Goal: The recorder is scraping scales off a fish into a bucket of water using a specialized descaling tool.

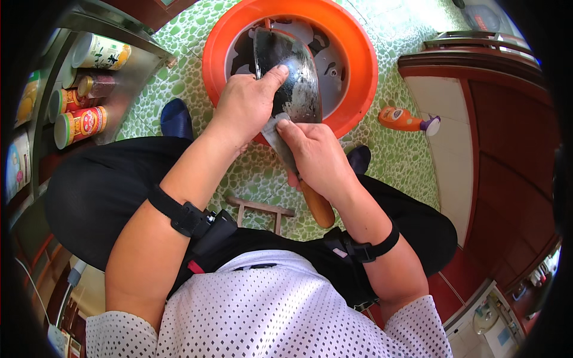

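Observation:
My left hand grips the near left rim of a blackened metal wok, its thumb resting on the dark surface. The wok is tilted on edge over an orange plastic basin that holds dark, foamy water. Its surface is glossy black, with greyish, scraped-looking patches on the right side. In my right hand is a flat metal blade with a wooden handle, a scraper or a knife. My thumb presses near the blade's tip, which lies against or close to the wok's near edge.
An orange spray bottle lies on the green pebble-patterned floor to the right. Cans and jars fill an open metal shelf at left. A red-brown cabinet stands at right. Between my legs is a wooden stool frame.

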### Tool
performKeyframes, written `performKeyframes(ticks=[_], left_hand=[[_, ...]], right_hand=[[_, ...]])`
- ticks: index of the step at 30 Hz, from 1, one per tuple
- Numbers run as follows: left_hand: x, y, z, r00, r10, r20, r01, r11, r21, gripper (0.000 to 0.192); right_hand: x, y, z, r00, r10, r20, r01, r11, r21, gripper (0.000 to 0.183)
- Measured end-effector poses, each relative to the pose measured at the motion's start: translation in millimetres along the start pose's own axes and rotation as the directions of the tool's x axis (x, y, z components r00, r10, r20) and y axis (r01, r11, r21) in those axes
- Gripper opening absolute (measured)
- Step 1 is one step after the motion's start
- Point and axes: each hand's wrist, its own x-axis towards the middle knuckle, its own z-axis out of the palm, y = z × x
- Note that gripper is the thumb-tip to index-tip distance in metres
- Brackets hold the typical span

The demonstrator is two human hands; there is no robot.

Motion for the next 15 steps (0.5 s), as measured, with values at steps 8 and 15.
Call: performKeyframes(ticks=[8, 15], left_hand=[[2.2, 7.9, -2.6, 0.997, -0.076, 0.029, 0.075, 0.997, 0.018, 0.054], [2.0, 0.9, -2.5, 0.999, -0.047, 0.017, 0.046, 0.997, 0.056, 0.058]], right_hand=[[-0.8, 0.5, -3.3, 1.000, 0.028, 0.008, -0.029, 0.998, 0.047, 0.052], [4.7, -1.0, -2.8, 1.000, -0.011, -0.021, 0.013, 0.995, 0.097, 0.049]])
